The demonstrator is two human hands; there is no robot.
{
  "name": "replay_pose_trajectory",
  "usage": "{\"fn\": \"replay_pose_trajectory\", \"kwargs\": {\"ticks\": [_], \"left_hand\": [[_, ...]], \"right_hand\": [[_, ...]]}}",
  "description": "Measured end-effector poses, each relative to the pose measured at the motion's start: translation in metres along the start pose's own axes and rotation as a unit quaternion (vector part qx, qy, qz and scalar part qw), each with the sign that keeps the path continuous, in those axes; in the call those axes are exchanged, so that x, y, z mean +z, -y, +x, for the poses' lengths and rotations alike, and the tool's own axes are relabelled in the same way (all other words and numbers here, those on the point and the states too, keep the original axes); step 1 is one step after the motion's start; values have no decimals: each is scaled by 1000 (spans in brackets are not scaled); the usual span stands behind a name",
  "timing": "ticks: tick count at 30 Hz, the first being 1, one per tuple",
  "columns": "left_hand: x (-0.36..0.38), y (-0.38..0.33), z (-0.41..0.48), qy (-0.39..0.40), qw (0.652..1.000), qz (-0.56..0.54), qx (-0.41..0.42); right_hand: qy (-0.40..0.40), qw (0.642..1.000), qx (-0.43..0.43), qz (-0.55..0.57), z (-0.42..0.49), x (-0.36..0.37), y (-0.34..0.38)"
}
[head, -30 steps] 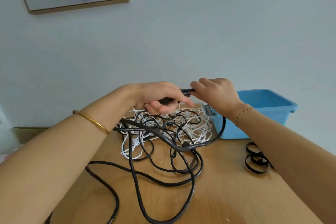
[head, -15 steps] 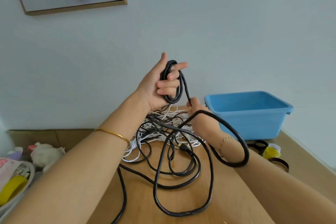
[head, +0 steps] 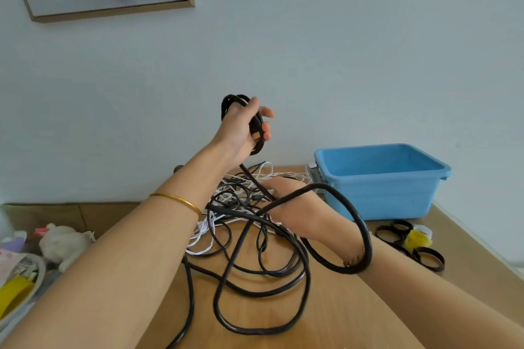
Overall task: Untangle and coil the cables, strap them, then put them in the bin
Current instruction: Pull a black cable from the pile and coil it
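- Where the wooden table (head: 340, 314) ends at the far left, a white plush toy (head: 62, 244) and a basket holding something yellow (head: 14, 292) sit lower down.
- The left forearm, with a thin gold bangle (head: 181, 201), reaches up from the lower left.
- The left hand (head: 241, 127) is raised above the table. Its fingers (head: 266, 133) and thumb are curled round a small coil of thin black cable (head: 232, 99).
- From that coil one black strand runs down into the tangle of cables (head: 249, 269), black and white wires heaped in the middle of the table.
- The right hand (head: 295, 204) is low, resting in the tangle where the strand arrives. Only its back shows; whether its fingers are pinching the strand or lying loose cannot be told.
- A loop of thick black cable (head: 363, 229) arches over the right hand and passes round the right wrist.
- The blue bin (head: 380, 195) stands on the table just right of the tangle, against the wall.
- Black strap rings (head: 397, 231) and a yellow roll (head: 416, 239) lie in front of the bin, near the table's right edge.
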State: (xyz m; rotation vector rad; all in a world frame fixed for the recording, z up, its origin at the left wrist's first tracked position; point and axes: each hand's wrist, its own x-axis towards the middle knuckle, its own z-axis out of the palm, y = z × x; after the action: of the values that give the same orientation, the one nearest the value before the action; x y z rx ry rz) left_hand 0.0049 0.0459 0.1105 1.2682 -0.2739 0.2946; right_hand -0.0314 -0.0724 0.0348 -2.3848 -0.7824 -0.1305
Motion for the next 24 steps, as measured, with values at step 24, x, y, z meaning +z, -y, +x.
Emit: {"fn": "replay_pose_trajectory", "kwargs": {"ticks": [24], "left_hand": [[-8,-4,-12,189,668,719,17]], "right_hand": [[-77,985,-14,-154,5,-58,-21]]}}
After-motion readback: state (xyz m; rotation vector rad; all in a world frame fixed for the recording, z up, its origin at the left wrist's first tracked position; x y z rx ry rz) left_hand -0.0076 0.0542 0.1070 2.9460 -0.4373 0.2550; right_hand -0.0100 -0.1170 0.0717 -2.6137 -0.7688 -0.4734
